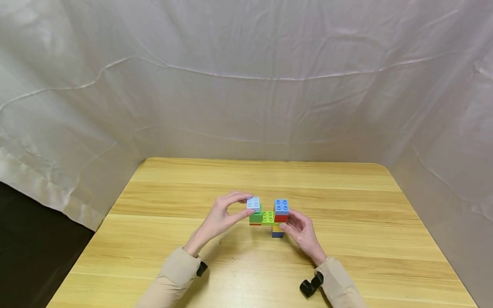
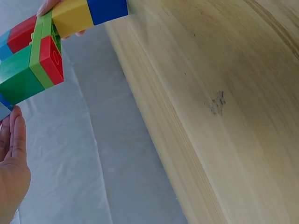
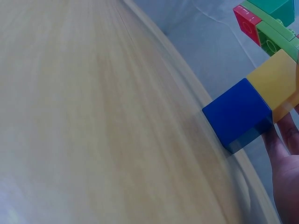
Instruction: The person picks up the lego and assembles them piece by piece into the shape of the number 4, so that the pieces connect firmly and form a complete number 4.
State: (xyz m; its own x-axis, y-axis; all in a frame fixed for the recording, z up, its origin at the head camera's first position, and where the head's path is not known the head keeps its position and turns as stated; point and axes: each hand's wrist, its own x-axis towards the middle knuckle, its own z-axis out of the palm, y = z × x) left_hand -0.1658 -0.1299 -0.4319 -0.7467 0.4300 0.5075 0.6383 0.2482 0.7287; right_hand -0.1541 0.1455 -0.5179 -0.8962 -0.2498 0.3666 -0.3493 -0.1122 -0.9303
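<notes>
A building-block structure stands on the table with a dark blue block (image 1: 277, 235) at its foot and a yellow block (image 3: 273, 81) above that. Across them lies a lime-green plate (image 1: 267, 217). On its right end a red block (image 1: 280, 218) carries a blue block (image 1: 281, 206). On its left end sits a green block (image 1: 256, 217), with a thin red block (image 2: 50, 58) under the plate there. My left hand (image 1: 221, 214) pinches a light blue block (image 1: 253, 203) at the top of the green one. With its thumb by the yellow block, my right hand (image 1: 303, 233) grips the structure's right side.
The wooden table (image 1: 346, 205) has small dark marks near its middle. A pale grey curtain (image 1: 246, 107) hangs behind and at both sides. Black wrist cameras (image 1: 308, 288) sit at the beige sleeves (image 1: 179, 267).
</notes>
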